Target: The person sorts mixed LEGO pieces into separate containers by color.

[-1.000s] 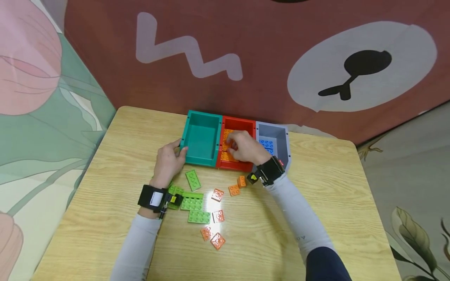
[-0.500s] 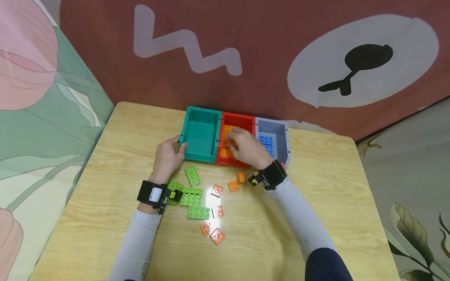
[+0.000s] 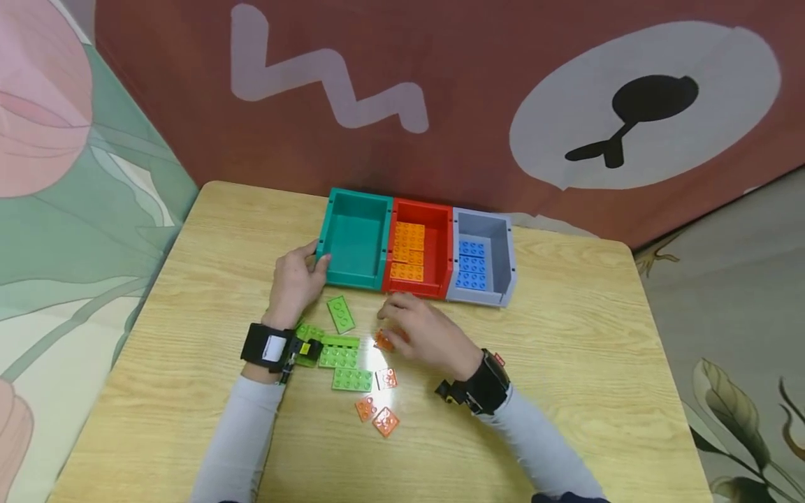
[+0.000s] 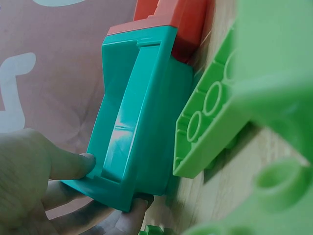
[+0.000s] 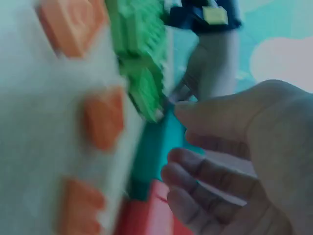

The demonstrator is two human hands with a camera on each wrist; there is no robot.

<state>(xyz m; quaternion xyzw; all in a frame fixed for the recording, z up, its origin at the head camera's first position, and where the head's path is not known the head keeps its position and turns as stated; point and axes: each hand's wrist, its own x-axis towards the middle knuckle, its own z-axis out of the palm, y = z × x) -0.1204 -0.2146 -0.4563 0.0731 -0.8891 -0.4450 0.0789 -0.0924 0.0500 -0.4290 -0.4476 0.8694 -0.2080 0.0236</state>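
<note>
My left hand [image 3: 293, 286] grips the left edge of a teal bin [image 3: 356, 234], thumb over the rim and fingers underneath, as the left wrist view shows. The right hand [image 3: 434, 335] hovers over the table with loosely bent fingers and nothing between them in the right wrist view. Beside its fingertips lies an orange toy brick [image 3: 383, 341]; other bricks under the hand are hidden in the head view. A red bin [image 3: 439, 248] holds orange bricks [image 3: 407, 251] along its left side. Blue bricks [image 3: 472, 265] lie in a grey-blue bin [image 3: 501, 244].
Several green bricks [image 3: 352, 379] lie near my left wrist, one green brick [image 3: 340, 314] nearer the teal bin. Toward me lie an orange brick [image 3: 386, 422] and another small orange brick [image 3: 365, 408]. The bins stand joined side by side near the wall [image 3: 377, 161].
My right hand has come out of the red bin and moved toward me, over the loose orange bricks. The left hand keeps its grip on the teal bin.
</note>
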